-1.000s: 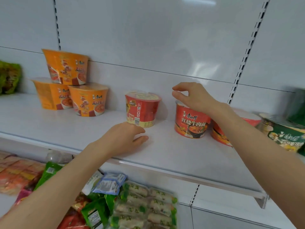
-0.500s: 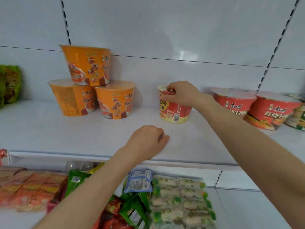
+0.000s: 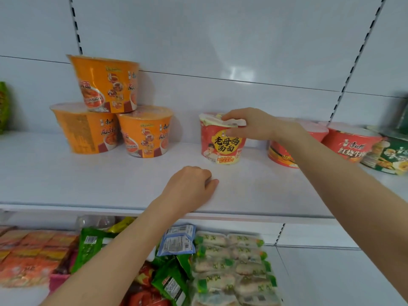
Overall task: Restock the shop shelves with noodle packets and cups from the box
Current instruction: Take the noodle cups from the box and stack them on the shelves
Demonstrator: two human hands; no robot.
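Note:
A red and yellow noodle cup point(image 3: 221, 146) stands upright on the white shelf point(image 3: 88, 180), its label facing me. My right hand point(image 3: 251, 123) grips its rim from the right, fingers over the lid. My left hand point(image 3: 191, 188) rests on the shelf near the front edge, fingers curled, holding nothing. Three orange noodle cups point(image 3: 114, 107) are stacked in a pyramid at the left. Two red cups point(image 3: 351, 144) stand at the right, one partly hidden behind my right forearm.
A green noodle cup point(image 3: 388, 157) sits at the far right. A green packet point(image 3: 3, 107) is at the far left edge. The lower shelf holds orange packets point(image 3: 28, 257), green packets point(image 3: 92, 246) and wrapped green-and-white packs point(image 3: 229, 266).
My right hand moved left from the red cup to the red and yellow cup, took its rim and turned it so the label faces front. My left hand curled on the shelf.

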